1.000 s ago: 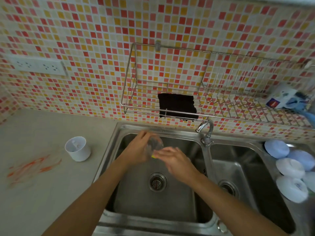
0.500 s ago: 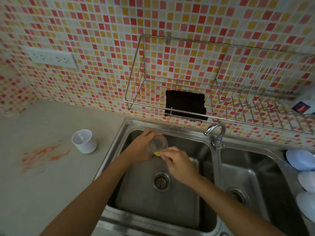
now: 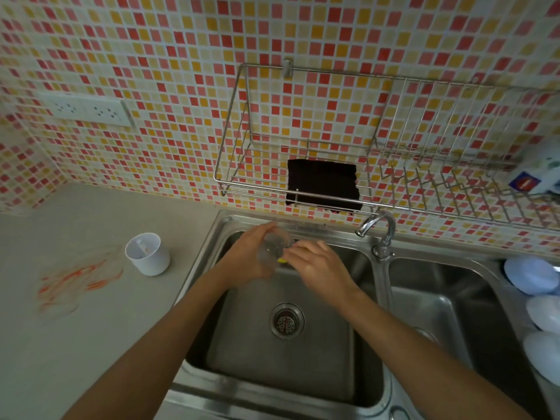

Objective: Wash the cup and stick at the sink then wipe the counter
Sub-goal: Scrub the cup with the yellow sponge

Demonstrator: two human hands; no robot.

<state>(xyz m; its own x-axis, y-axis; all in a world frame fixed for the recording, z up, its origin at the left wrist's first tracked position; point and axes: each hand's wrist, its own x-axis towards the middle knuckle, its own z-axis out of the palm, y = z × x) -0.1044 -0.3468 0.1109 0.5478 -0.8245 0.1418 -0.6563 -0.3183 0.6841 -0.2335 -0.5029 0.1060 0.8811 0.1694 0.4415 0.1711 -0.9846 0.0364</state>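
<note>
Right now we hold a clear cup (image 3: 274, 248) in our left hand (image 3: 248, 257), fingers wrapped around its side, over the back of the left sink (image 3: 209, 301) basin. Our right hand (image 3: 318, 263) presses against the cup's mouth, pinching something small and yellow (image 3: 281, 261), probably a sponge, though too little shows to be sure. No water seems to run from the tap (image 3: 377, 227). To scrub well, we judge it best to turn the cup steadily in the left hand while the right works around the rim and inside, keeping a firm hold since wet plastic may slip. The cup looks transparent, thin and blurred. We cannot pick out the stick for certain. On the counter (image 3: 91, 344), a white cup (image 3: 148, 254) stands beside an orange smear (image 3: 75, 281) awaiting wiping.
</note>
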